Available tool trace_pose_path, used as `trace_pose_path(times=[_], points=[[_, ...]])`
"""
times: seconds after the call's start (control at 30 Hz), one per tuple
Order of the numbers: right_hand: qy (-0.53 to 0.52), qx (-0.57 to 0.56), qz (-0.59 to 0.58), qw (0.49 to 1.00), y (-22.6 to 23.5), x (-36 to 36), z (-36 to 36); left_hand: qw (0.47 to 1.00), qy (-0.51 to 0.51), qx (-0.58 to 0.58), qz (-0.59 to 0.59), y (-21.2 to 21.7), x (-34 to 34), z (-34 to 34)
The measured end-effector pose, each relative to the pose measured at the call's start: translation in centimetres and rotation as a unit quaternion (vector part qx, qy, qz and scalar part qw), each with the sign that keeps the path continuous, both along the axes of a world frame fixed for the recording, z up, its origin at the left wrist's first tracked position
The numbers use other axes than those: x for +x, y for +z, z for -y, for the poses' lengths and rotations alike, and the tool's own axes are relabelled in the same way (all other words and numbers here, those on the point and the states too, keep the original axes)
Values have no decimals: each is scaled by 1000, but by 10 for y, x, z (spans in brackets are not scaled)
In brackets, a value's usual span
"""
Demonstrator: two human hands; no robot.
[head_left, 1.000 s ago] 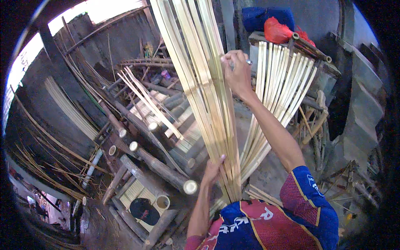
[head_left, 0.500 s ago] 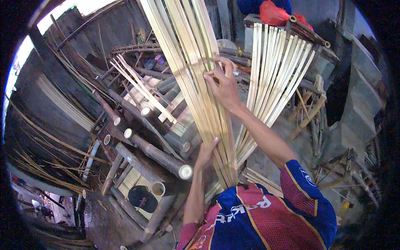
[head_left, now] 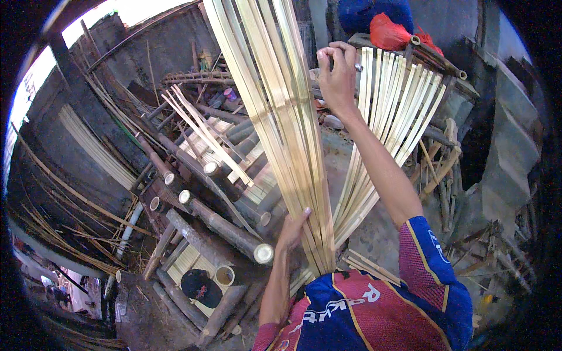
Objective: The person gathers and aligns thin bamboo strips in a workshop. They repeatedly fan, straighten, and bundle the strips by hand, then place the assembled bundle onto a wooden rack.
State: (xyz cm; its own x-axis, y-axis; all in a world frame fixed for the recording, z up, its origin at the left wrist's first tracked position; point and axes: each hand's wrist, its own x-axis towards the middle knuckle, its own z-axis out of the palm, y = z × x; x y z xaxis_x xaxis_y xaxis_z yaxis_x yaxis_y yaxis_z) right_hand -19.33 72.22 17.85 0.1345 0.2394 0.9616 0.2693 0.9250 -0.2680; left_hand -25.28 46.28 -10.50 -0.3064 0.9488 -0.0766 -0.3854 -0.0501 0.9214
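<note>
A tall bundle of pale split bamboo strips rises in front of me, narrow at my waist and spreading toward the top. My left hand is closed round its left edge low down, with the thumb lying over the front of the strips. To the right of the bundle, my right hand is raised and apart from it. Its fingers are curled in, nothing shows in them, and a ring is on one finger. Behind my right forearm, a second fan of bamboo strips leans outward.
Bamboo pole frames stand at the left, with a dark cap on a slatted seat. Loose strips lie across another frame. A red plastic bag rests at the back right. Long thin canes lean along the left wall.
My right hand has come off the face of the bamboo strips and moved up and to the right, its fingers curling in. My left hand keeps its hold low on the bundle.
</note>
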Motion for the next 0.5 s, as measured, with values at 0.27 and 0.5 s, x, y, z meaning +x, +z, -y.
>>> trace_pose_path(times=[0.27,0.5], points=[[14,135,104,985,68,-53,16,997,11,-67,-34,21,3,5],[-10,134,211,968,114,-125,-70,990,1,-96,-104,9,8,-14]])
